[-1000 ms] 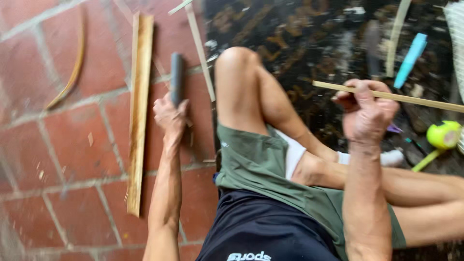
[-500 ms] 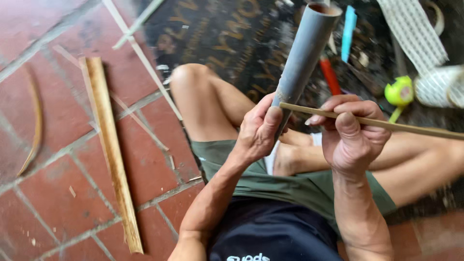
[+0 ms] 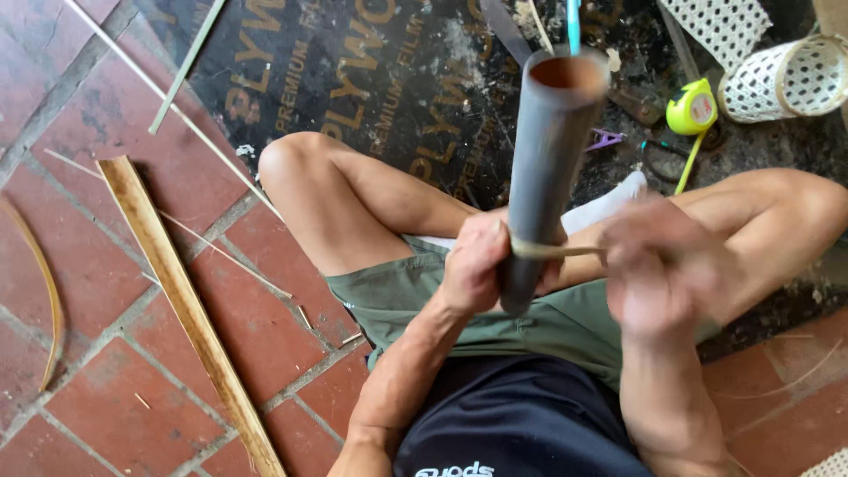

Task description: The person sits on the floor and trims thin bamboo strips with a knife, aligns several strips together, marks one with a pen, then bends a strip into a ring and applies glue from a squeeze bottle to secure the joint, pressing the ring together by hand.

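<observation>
Both hands busy: left hand (image 3: pixel 477 265) wraps grey tube (image 3: pixel 543 168); right hand (image 3: pixel 667 265) blurred, seemingly pinching strip (image 3: pixel 556 252).

One grey tube (image 3: pixel 543 168), one yellow tape measure (image 3: pixel 691 107), two woven white pieces (image 3: pixel 777 78), one flat bamboo slat (image 3: pixel 185 309) can be counted.

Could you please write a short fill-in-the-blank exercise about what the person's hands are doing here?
1. The left hand grips a grey ____ that stands nearly upright.
2. A thin bamboo strip lies across the tube, between it and the blurred ____ hand.
3. The yellow tape measure lies on the dark ____, not on the red bricks.

Missing words: tube; right; board
</observation>
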